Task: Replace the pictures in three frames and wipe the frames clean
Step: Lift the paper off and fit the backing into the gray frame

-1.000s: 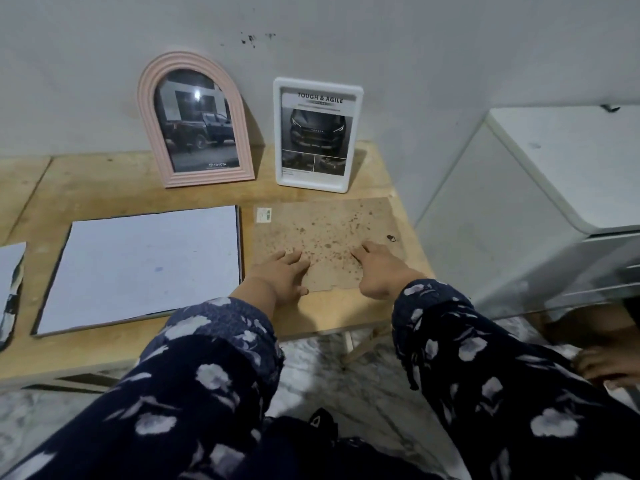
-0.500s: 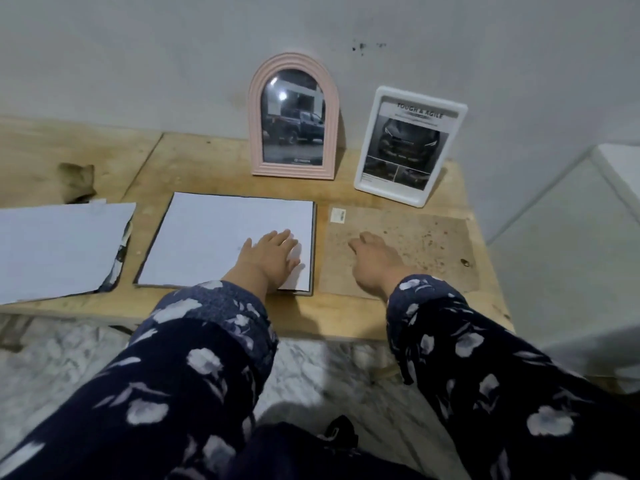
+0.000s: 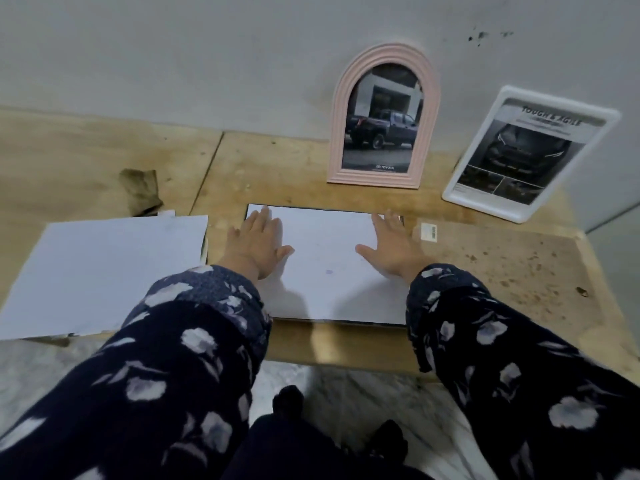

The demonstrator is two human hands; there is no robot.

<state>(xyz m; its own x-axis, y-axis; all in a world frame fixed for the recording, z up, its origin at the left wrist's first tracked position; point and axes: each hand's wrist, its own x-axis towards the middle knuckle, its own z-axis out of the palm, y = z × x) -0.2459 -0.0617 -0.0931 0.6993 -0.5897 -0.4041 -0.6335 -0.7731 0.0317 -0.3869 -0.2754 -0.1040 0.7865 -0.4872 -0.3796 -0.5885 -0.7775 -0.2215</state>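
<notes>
Navy sleeves printed with pale flowers reach forward from the bottom of the view, one on each side, toward a wooden table [image 3: 294, 174]. Both forearms run roughly parallel and end at a white sheet [image 3: 325, 268] lying flat in the middle of the table, with a thin dark edge showing under it along its near and far sides.

The left hand [image 3: 258, 242] lies palm down on the sheet's far left corner, fingers straight and together, thumb spread to the right; its outer edge hangs just past the sheet's left side. The right hand [image 3: 393, 245] lies palm down near the far right corner, fingers straight and slightly fanned, thumb spread to the left. Neither hand curls round anything; both rest flat and wide on the paper.

Just right of the sheet lies a brown speckled backing board [image 3: 502, 271] with a small barcode sticker [image 3: 428, 232] at its far left corner. Behind it, a white rectangular frame [image 3: 530, 154] holding a dark car advertisement leans back toward the grey wall. Beside that, a pink arched frame [image 3: 383, 121] with a pickup truck photo stands upright against the wall. A second white sheet [image 3: 100, 271] lies to the left, overhanging the near edge, and a crumpled brownish cloth [image 3: 140, 190] sits just behind it.
</notes>
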